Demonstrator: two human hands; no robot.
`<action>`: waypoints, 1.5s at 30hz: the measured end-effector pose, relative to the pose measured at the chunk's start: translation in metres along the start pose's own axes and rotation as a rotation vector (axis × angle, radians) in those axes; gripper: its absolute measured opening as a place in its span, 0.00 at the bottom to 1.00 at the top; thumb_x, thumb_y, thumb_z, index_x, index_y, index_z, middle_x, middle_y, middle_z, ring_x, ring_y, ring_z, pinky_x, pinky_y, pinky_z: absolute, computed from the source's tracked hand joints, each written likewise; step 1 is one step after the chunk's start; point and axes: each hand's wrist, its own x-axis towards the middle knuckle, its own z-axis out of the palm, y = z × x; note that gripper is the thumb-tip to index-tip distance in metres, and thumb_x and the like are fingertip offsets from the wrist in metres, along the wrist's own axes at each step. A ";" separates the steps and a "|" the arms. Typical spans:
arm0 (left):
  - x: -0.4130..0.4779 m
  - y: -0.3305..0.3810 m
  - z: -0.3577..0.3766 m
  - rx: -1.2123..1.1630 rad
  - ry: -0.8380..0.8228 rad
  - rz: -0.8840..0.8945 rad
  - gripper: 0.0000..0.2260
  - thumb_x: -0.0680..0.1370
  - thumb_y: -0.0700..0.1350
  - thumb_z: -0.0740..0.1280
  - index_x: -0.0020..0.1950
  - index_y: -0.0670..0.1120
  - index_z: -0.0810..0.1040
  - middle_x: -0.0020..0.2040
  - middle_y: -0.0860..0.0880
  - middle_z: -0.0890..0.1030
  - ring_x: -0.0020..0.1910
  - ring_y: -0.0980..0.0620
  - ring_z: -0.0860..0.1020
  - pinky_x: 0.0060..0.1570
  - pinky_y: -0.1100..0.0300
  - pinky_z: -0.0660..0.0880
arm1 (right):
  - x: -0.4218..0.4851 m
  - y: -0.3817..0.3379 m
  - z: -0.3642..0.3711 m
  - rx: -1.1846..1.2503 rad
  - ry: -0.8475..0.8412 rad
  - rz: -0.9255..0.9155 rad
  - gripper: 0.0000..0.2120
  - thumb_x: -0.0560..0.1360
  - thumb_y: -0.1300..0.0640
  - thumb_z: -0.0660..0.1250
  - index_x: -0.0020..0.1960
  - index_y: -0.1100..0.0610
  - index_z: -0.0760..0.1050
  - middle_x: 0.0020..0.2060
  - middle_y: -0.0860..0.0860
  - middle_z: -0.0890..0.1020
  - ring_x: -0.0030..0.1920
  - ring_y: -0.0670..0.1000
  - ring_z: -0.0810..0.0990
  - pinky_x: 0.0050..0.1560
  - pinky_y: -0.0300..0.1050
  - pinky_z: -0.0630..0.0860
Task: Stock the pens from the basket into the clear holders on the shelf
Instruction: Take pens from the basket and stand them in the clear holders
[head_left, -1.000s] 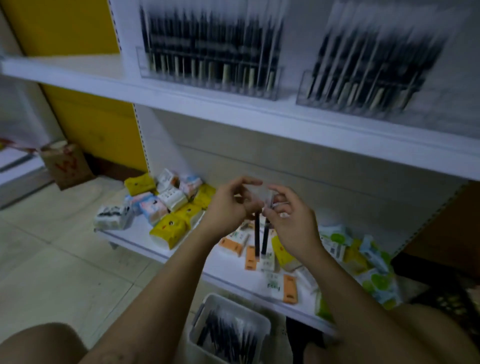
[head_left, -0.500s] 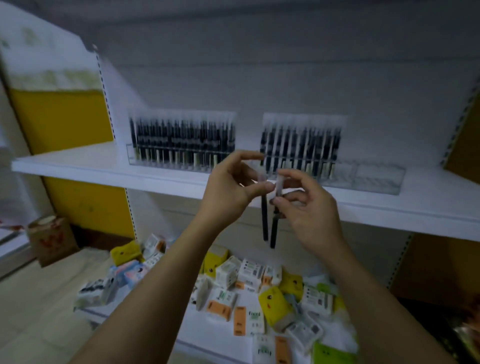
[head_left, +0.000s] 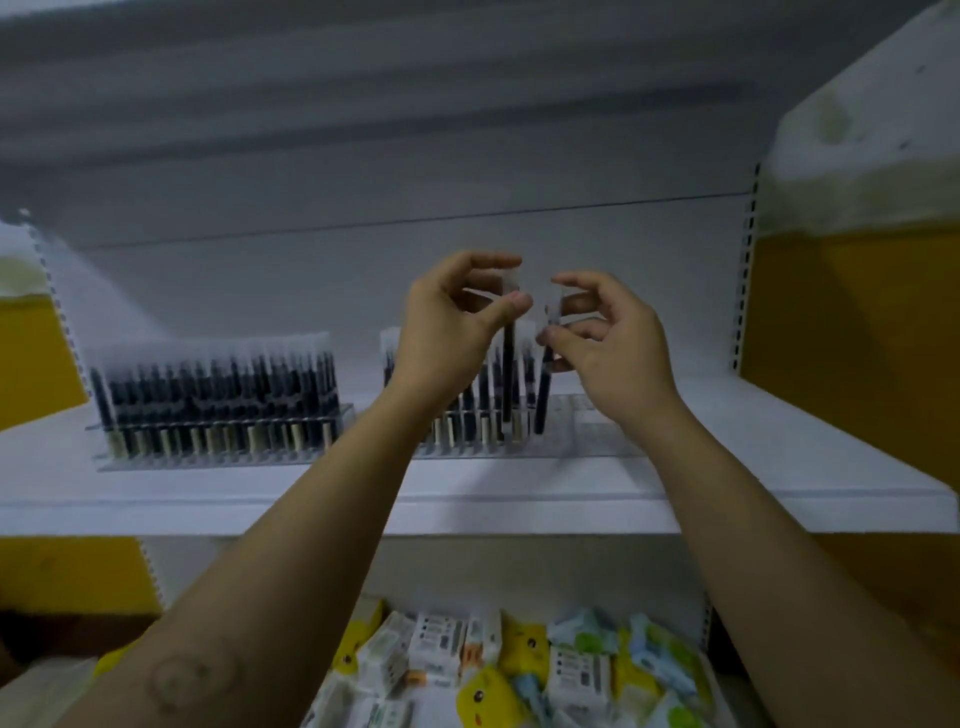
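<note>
White shelf (head_left: 789, 457) bearing a left clear holder (head_left: 223, 458) packed with dark pens (head_left: 218, 389) and a right clear holder (head_left: 587, 422), part-filled. Small packets (head_left: 524, 660) heaped on lower shelf (head_left: 447, 716).

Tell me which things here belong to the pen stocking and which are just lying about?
Job: left hand pinching a black pen; right hand pinching a second pen; part-filled clear holder; full clear holder; shelf.
Lying about: colourful small packets below.

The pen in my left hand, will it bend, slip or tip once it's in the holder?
Probably stiff: the pen hangs straight where the left hand pinches its clear cap. Likely light, since two fingers carry it. It should stand upright in the clear holder, as neighbouring pens do.
</note>
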 end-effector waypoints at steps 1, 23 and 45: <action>0.005 -0.003 0.004 0.003 0.008 0.011 0.13 0.74 0.43 0.73 0.57 0.49 0.78 0.46 0.49 0.82 0.42 0.55 0.81 0.43 0.62 0.79 | 0.006 0.003 -0.002 0.003 -0.001 0.010 0.19 0.73 0.67 0.70 0.58 0.49 0.74 0.47 0.49 0.76 0.44 0.55 0.83 0.41 0.48 0.83; 0.030 -0.056 0.009 0.157 0.046 0.026 0.11 0.73 0.45 0.73 0.53 0.52 0.76 0.45 0.52 0.81 0.41 0.55 0.81 0.42 0.63 0.79 | 0.048 0.040 0.007 -0.070 0.042 0.002 0.19 0.72 0.66 0.72 0.58 0.48 0.75 0.46 0.48 0.77 0.41 0.52 0.83 0.43 0.53 0.83; 0.024 -0.072 0.014 0.555 -0.151 0.114 0.14 0.75 0.49 0.70 0.60 0.52 0.76 0.55 0.54 0.77 0.57 0.51 0.72 0.59 0.48 0.70 | 0.021 0.065 0.015 -0.357 -0.122 -0.033 0.21 0.73 0.63 0.71 0.63 0.48 0.74 0.49 0.47 0.79 0.45 0.41 0.78 0.42 0.22 0.72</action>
